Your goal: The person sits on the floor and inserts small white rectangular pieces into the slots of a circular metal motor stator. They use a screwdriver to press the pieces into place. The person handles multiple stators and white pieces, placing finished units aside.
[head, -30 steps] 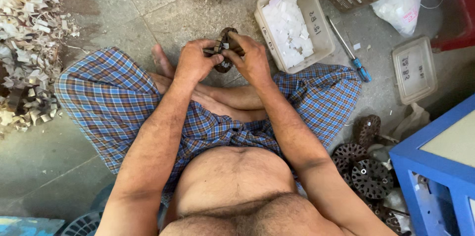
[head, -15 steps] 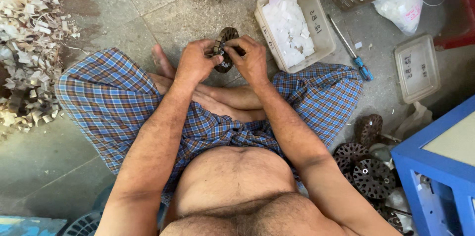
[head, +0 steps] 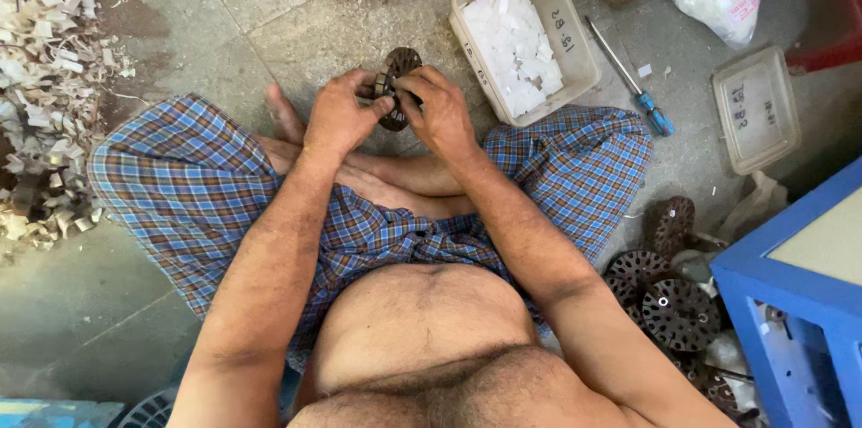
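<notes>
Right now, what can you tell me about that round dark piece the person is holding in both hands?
The round slotted piece is a dark brown, rusty-looking metal disc with notches around its rim, like the similar discs lying on the floor. It is held tilted above the concrete floor, just in front of the crossed legs. The left hand grips its left side and the right hand pinches at its right edge; the fingers hide most of its face, so its centre cannot be seen.

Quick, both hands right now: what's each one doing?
Left hand: closed on the dark slotted metal disc, gripping its left side.
Right hand: closed, fingers pinched on the same disc from the right.
</notes>
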